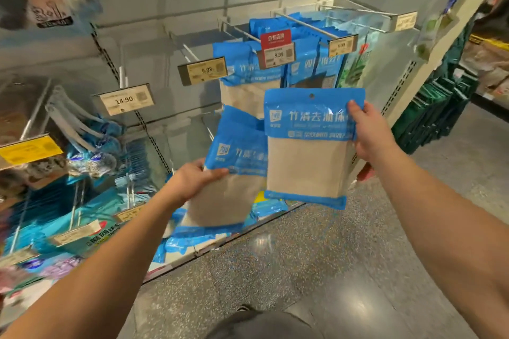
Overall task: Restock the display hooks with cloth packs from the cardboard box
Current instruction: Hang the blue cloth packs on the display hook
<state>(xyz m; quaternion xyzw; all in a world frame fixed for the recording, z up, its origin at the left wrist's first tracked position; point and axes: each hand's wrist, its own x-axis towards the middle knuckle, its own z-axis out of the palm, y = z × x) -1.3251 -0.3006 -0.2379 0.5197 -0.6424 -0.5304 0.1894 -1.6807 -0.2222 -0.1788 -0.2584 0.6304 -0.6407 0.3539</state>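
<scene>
Item: cloth pack, blue header, beige cloth, punched hang hole at top centre. Held upright at frame centre by the right hand, which pinches its right edge at 3 o'clock, thumb on the front face.

Item: second cloth pack, same type, tilted, at 9 o'clock of the first and partly behind it. The left hand grips its left edge, thumb across the front.

Item: display hook with the red-topped price tag, at 12 o'clock of the raised pack. Matching packs hang on it already, close behind the tag.

Item: empty hook with 9.99 tag, at 11 o'clock; nothing appears to hang on it.

Item: cardboard box. Not in view.

Handling note, as judgement: the step in hand is threading the raised pack onto a hook. Keep the pack square and upright, bring the hole level with the hook tip, pass it under or round the tag, then slide back to the stock. Holding nearer the header would likely steady the hole. Keep the second pack low and out of the way until the first is seated.
</scene>
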